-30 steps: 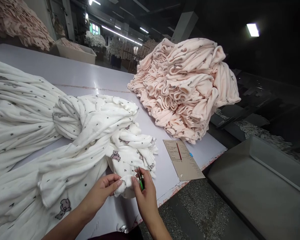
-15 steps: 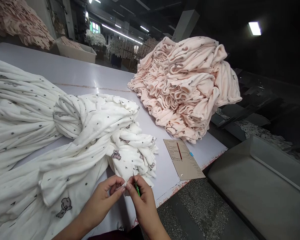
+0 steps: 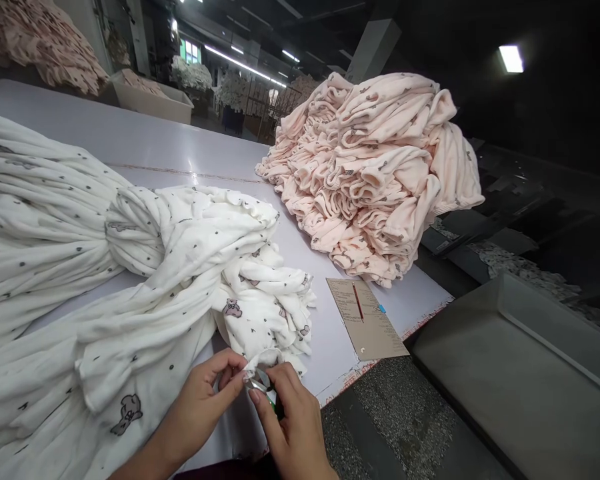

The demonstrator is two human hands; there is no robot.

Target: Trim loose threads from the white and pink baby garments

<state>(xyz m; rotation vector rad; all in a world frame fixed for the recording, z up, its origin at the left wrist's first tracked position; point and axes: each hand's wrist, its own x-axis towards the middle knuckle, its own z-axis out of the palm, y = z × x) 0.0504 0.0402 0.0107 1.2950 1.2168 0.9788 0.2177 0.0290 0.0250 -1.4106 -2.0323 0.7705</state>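
- Left hand (image 3: 206, 393) pinched the tip of the white printed fabric (image 3: 190, 267) at the table's near edge.
- Right hand (image 3: 290, 423) closed around green-handled snips (image 3: 266, 390), blades touching that pinched tip.
- Bare table (image 3: 330, 347) strip just right of the hands, bounded by a cardboard card (image 3: 367, 320) with a red pencil (image 3: 357, 301).
- Farther off, pink garment pile (image 3: 375, 173) reaching the right edge; open tabletop behind the white bundle.

Two bare forearms, sleeveless to the frame edge; left hand (image 3: 207, 393), right hand (image 3: 293, 427), ringless fingers (image 3: 230, 363).
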